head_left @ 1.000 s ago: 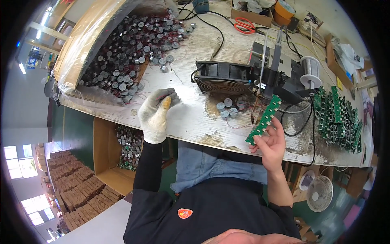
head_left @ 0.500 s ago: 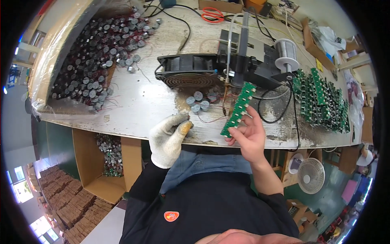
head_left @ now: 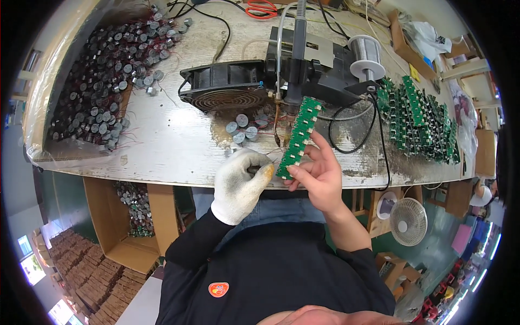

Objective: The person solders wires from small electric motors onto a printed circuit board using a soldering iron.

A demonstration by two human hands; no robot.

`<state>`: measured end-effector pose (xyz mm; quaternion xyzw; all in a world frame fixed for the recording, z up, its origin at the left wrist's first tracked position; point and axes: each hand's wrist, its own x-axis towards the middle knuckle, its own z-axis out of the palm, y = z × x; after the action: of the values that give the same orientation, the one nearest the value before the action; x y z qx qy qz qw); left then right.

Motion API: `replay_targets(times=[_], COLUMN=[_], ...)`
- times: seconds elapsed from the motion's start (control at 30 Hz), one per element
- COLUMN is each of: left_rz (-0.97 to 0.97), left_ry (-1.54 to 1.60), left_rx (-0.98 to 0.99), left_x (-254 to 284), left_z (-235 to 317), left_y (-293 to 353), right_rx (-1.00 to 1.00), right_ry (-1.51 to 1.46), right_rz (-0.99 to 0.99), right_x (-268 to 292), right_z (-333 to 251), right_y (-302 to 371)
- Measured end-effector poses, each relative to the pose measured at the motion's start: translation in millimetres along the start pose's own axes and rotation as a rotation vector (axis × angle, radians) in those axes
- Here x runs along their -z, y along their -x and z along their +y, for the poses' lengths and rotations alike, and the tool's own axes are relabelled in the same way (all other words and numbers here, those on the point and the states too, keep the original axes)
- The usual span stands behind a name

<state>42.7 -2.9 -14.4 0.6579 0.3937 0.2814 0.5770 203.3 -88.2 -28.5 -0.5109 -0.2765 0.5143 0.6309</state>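
Note:
My right hand (head_left: 320,179), bare, grips the lower end of a green circuit board strip (head_left: 301,135) between thumb and fingers. The strip tilts up and away, with small pale parts along its edges. Close to its lower end, my left hand (head_left: 238,187) wears a white glove with a yellow-stained thumb tip. Its fingers are closed in a pinch; what they hold is hidden. Thin wires show by the fingertips. Beyond the glove, several small round silver motors (head_left: 242,131) lie on the table. A soldering stand (head_left: 295,76) with a thin brown-tipped rod rises behind the strip.
A black box fan (head_left: 225,86) stands left of the stand, a solder wire spool (head_left: 366,57) right of it. A plastic-lined box (head_left: 40,135) of motors fills the far left; stacked green boards (head_left: 420,122) lie right. Below the table edge is an open carton (head_left: 103,216).
My left hand has moved right, its fingertips now close to the strip's lower end. My right hand still holds the strip. The view has shifted slightly.

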Motion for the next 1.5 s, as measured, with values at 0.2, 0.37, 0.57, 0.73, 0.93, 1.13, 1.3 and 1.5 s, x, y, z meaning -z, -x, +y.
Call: replay_targets(times=[0.2,0.37,0.57,0.73,0.93,1.13,1.3,1.5], left_rz=[-0.033,-0.022,-0.052,-0.029,-0.032,-0.018,-0.029,-0.032], left_ry=[0.128,0.286,0.045,0.064,0.038,0.064,0.02,0.08], left_rx=[0.125,0.351,0.139,0.161,0.146,0.167,0.15,0.176], left_x=[-3,-2,1,1,2,2,1,0], left_z=[5,11,8,8,11,17,11,12], left_y=[-8,-10,-18,-19,-20,-18,-18,-14], right_rx=[0.006,0.012,0.061,0.089,0.111,0.112,0.116,0.092], right_ry=[-0.035,-0.06,-0.094,-0.115,-0.111,-0.081,-0.099,-0.103], right_rz=[0.002,0.011,0.029,0.033,0.023,0.028,0.021,0.05], right_x=[-3,-5,-6,-6,-7,-8,-7,-7], right_z=[-4,-6,-9,-6,-7,-8,-4,-3], right_y=[-1,-3,-5,-6,-7,-6,-6,-2])
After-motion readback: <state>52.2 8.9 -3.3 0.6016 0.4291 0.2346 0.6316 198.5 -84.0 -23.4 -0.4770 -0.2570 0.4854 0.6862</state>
